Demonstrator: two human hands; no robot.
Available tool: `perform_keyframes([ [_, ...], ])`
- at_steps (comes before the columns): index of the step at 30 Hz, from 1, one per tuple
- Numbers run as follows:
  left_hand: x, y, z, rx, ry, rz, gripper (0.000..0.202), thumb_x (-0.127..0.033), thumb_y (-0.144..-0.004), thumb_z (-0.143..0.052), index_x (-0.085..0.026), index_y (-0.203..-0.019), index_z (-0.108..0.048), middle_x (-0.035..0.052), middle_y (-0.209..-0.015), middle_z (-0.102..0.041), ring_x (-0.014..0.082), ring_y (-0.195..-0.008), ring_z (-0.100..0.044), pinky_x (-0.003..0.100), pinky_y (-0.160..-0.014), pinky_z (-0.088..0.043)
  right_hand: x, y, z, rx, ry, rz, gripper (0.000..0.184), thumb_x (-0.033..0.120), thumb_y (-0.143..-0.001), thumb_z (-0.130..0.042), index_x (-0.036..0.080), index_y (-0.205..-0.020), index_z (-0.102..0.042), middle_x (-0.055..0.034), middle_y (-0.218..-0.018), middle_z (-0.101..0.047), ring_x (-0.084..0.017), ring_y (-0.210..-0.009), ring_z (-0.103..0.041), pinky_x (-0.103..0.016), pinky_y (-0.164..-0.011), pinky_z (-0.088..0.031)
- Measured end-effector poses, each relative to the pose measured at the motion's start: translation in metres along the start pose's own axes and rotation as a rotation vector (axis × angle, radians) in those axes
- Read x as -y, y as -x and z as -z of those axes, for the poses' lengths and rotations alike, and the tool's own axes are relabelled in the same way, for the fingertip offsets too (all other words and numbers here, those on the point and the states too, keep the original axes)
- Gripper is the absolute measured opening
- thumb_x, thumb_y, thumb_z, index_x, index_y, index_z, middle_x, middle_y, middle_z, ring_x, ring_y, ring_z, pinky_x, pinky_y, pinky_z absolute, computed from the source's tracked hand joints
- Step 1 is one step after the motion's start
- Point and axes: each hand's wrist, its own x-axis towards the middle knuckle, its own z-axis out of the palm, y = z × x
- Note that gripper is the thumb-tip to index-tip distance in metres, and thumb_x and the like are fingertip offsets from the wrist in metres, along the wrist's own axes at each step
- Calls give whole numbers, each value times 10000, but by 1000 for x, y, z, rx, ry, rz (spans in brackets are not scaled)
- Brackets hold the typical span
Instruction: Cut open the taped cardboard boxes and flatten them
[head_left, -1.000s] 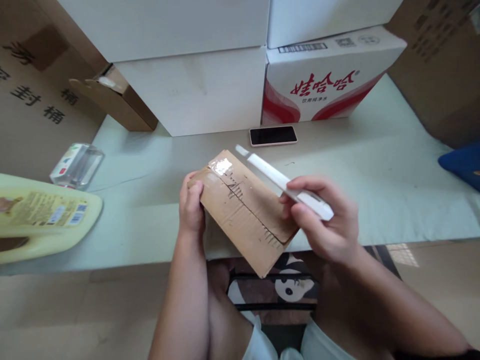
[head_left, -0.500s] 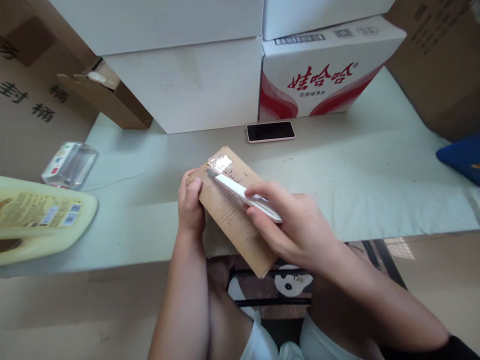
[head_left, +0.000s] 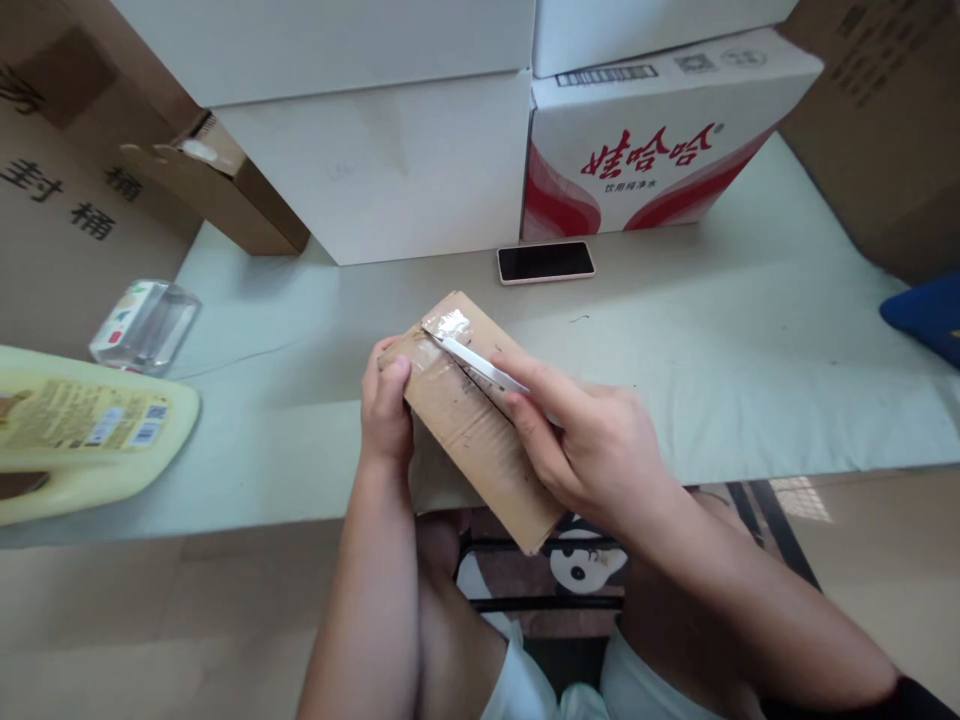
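A flat brown cardboard box [head_left: 480,430] with clear tape near its far end is tilted over the table's front edge. My left hand [head_left: 386,405] is closed around its far left corner, thumb on the upper face. In my right hand [head_left: 592,430] is a white utility knife [head_left: 484,367], pinched between thumb and fingers. The knife's tip touches the taped seam close to the far end, and its body lies along the middle of the box. My right fingers hide the rear of the knife.
On the pale green tablecloth [head_left: 750,380], a phone [head_left: 546,262] lies before white cartons [head_left: 382,180] and a red-and-white carton [head_left: 660,150]. At left are a clear plastic box [head_left: 150,325], a yellow jug [head_left: 90,435] and an open cardboard box [head_left: 240,190]. A blue object [head_left: 926,315] sits far right.
The knife has turned onto its edge, and its tip has shifted slightly right and away from me onto the taped seam. My left hand keeps the same hold on the box.
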Motion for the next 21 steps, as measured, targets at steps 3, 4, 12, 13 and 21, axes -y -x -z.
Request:
perform_keyframes([
  [3,0,0,0,0,4,3,378,-563,-772,-658,-217,-922,-673,51,-887,-650,205,-798,-604,332,-711,-466,-2,2,-3,0,5,37,355,268,-987,-436,250,-1246,-678,3,-802,-773,-106,-546,-618,-247,-490,-383],
  [4,-1,0,0,-4,-6,2,370,-561,-774,-655,-221,-918,-675,54,-894,-651,210,-805,-607,336,-713,-469,-2,3,-4,2,18,45,353,266,-983,-437,254,-1226,-691,2,-808,-775,-108,-548,-624,-252,-480,-371],
  [12,-3,1,-3,-28,-30,-9,370,-577,-757,-663,-230,-886,-675,63,-916,-668,226,-836,-598,356,-748,-484,-2,5,-9,-40,131,89,334,263,-953,-451,253,-1129,-734,8,-667,-736,-109,-466,-583,-286,-434,-271],
  [13,-3,1,-3,-26,-26,-12,372,-577,-758,-661,-229,-888,-674,62,-916,-669,226,-834,-599,356,-749,-485,-1,5,-9,-45,135,89,325,264,-950,-457,253,-1114,-738,11,-655,-732,-108,-465,-584,-285,-435,-269],
  [21,-2,1,-3,-29,-33,-17,368,-558,-781,-652,-211,-899,-674,53,-895,-661,202,-807,-604,323,-723,-479,-1,6,-11,-74,146,93,268,260,-913,-518,239,-1048,-749,12,-662,-744,-112,-495,-622,-278,-450,-289],
])
